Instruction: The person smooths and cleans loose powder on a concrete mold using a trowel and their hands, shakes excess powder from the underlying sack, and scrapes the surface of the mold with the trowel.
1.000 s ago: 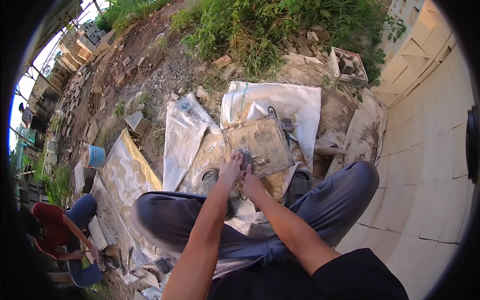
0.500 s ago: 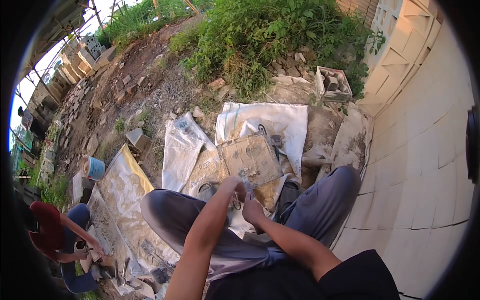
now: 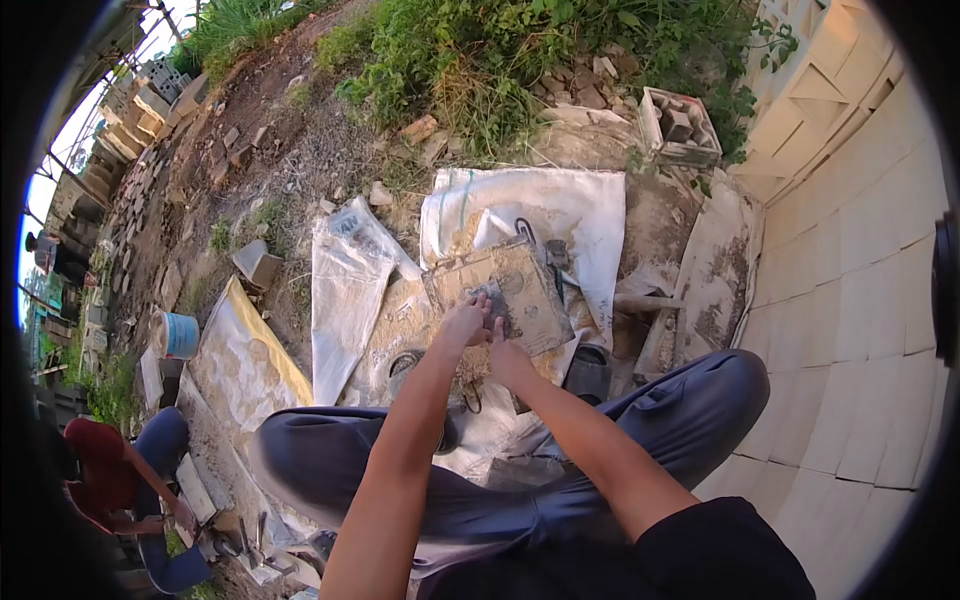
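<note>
A square, sand-coloured slab [image 3: 545,290] with dusty round marks lies between my feet on white sacking. Over its near half, my left hand [image 3: 465,322] has its fingers against a small flat grey piece [image 3: 493,298], whose kind I cannot make out. Just to the right, my right hand [image 3: 512,362] is closed, its thumb pointing up at the lower end of that piece. What the right fingers hold is hidden. A dark wire loop or handle [image 3: 524,232] stands at the slab's far edge.
White sacks [image 3: 590,200] strewn with sand lie under and around the slab. A white bucket [image 3: 175,335] stands at left, near a crouching person in a red top [image 3: 100,455]. A pale block wall [image 3: 840,330] runs along my right; a square mould-like box [image 3: 680,125] sits beyond.
Both hands have moved forward, away from my body, from in front of the slab's near edge to over its surface. The view has tilted slightly down.
</note>
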### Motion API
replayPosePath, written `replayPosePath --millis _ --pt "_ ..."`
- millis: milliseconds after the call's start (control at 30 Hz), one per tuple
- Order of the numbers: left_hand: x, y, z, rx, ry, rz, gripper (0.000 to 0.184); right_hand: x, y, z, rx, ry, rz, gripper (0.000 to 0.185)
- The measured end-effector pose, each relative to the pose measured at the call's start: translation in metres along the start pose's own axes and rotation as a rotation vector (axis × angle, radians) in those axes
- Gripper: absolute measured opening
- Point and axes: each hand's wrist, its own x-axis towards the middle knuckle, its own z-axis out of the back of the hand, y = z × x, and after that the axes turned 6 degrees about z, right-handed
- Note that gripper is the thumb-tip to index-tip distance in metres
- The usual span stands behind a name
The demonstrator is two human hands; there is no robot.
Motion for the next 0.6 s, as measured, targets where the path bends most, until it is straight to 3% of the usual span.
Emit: replayPosePath --millis 67,233,367,400,500,567,600 --pt "-0.012 -0.007 -0.009 0.06 0.106 -0.01 0.067 -0.018 -0.005 -0.013 -0.042 0.075 -0.051 0.07" --pt "-0.014 -0.018 -0.064 0.072 -0.055 -0.127 0.056 -0.065 -0.007 -0.012 -0.047 0.108 -0.018 0.073" --pt "-0.02 -0.029 -0.084 0.12 -0.067 -0.196 0.056 -0.087 -0.02 -0.016 -0.012 0.163 0.035 0.069" --pt "-0.031 -0.035 -0.075 0.13 0.139 -0.177 0.062 -0.092 -0.02 -0.019 -0.022 0.152 0.04 0.069" --pt "0.002 -0.021 -0.148 0.126 0.109 -0.201 0.073 -0.107 -0.029 -0.037 -0.099 0.205 0.008 0.069" --pt "-0.026 -0.036 -0.102 0.111 0.272 -0.194 0.075 -0.102 -0.039 -0.04 -0.095 0.167 0.06 0.071" --pt "-0.035 -0.047 -0.079 0.087 0.34 -0.182 0.077 -0.119 -0.017 -0.017 -0.094 0.178 -0.026 0.069"
